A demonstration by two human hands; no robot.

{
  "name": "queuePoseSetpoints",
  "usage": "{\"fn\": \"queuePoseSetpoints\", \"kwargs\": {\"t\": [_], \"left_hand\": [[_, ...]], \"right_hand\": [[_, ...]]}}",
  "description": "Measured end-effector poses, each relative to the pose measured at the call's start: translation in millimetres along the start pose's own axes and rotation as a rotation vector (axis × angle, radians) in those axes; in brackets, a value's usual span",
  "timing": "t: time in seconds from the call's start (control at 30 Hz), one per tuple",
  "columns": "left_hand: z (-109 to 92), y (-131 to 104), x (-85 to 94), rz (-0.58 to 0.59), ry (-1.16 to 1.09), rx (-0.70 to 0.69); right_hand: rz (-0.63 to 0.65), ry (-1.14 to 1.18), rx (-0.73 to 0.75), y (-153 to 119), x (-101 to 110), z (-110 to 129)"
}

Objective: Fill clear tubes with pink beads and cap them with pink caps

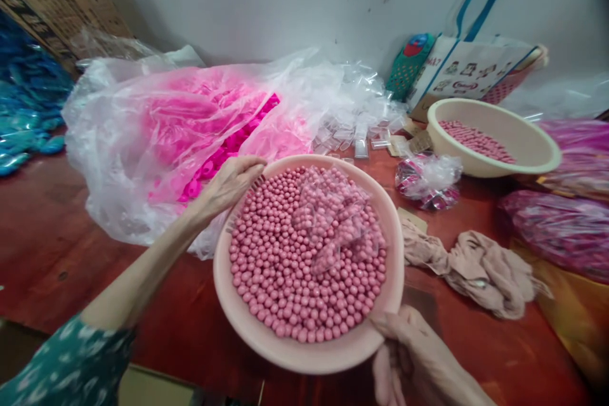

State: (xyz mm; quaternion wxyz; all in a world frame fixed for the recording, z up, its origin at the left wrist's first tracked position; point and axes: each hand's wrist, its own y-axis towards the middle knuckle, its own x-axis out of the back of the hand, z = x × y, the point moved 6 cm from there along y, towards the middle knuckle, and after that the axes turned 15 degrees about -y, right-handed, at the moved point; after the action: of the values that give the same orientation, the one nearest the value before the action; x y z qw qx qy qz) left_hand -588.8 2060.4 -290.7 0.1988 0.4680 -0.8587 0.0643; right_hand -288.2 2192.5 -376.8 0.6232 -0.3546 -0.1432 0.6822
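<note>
A pale pink basin full of round pink beads is in the middle of the view, over the red table. Small clear bags with pink beads inside lie on top of the loose beads at the upper right. My left hand grips the basin's upper left rim, its fingers bent over the edge. At the lower right rim, my right hand pinches the edge with the thumb on top, its other fingers lower and partly hidden.
Behind the basin lies a large plastic bag of bright pink pieces. Clear plastic pieces, a cream basin with pink beads, a cloth and a tote bag are on the right. Blue packets lie far left.
</note>
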Motion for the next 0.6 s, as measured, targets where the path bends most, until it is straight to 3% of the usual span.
{"fn": "queuePoseSetpoints", "kwargs": {"t": [0.17, 0.27, 0.4, 0.6], "left_hand": [[6.4, -74.1, 8.2, -0.049, -0.160, 0.163], [10.2, -98.8, 2.3, -0.109, -0.280, 0.183], [13.1, -90.2, -2.6, -0.132, -0.203, 0.112], [14.7, -46.3, -3.1, 0.004, 0.103, -0.036]], "right_hand": [[-0.025, 0.025, -0.051, 1.8, 1.5, -7.9], [-0.024, 0.055, -0.061, 1.6, -2.9, -10.0], [-0.058, 0.156, -0.093, 3.0, -15.5, -15.9], [-0.061, 0.236, -0.092, 14.8, -50.8, -25.4]]}}
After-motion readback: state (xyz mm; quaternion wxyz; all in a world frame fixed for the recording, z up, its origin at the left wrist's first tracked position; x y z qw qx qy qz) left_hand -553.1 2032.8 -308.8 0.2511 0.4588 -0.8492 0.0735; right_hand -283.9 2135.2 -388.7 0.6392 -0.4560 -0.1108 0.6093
